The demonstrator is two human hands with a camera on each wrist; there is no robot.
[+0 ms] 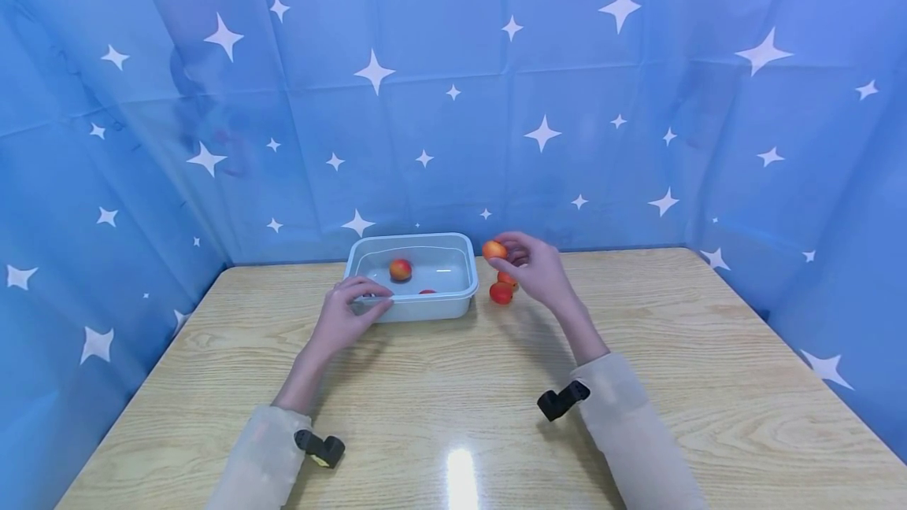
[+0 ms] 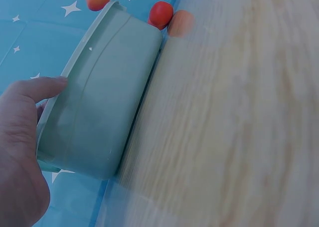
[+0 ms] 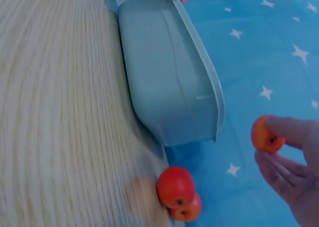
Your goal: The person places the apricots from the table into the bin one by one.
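Nearest the head camera, two pale sleeves, each bearing a small black wrist device, extend over the wooden table (image 1: 638, 321) toward the tub. One translucent rectangular tub (image 1: 453, 301) stands near the table's far edge and serves as the landmark here. The left hand (image 1: 347, 313) grips the tub's near-left rim, the thumb on the outer wall and the fingers curled over the lip; the left wrist view confirms the thumb (image 2: 40, 87) pressed against the wall. The right hand (image 1: 534, 266) is raised just beside the tub's right rim and pinches one small orange-red fruit (image 1: 494, 249) between thumb and fingertips, level with the rim and outside the tub.

Five fruits are counted. One is the pinched fruit. Two lie inside the tub: a whole one (image 1: 400, 269) toward the middle and a second one (image 1: 427, 291) against the near wall, of which only a red sliver shows above the rim. Two more rest on the table just right of the tub, touching one another: a red one (image 1: 501, 293) in front and an orange one (image 1: 507, 279) behind it, partly covered by the right hand.

A blue, star-printed backdrop (image 1: 453, 101) rises behind the tub. Whether the tub holds water cannot be told. Both wrist views are blurred over the tabletop.
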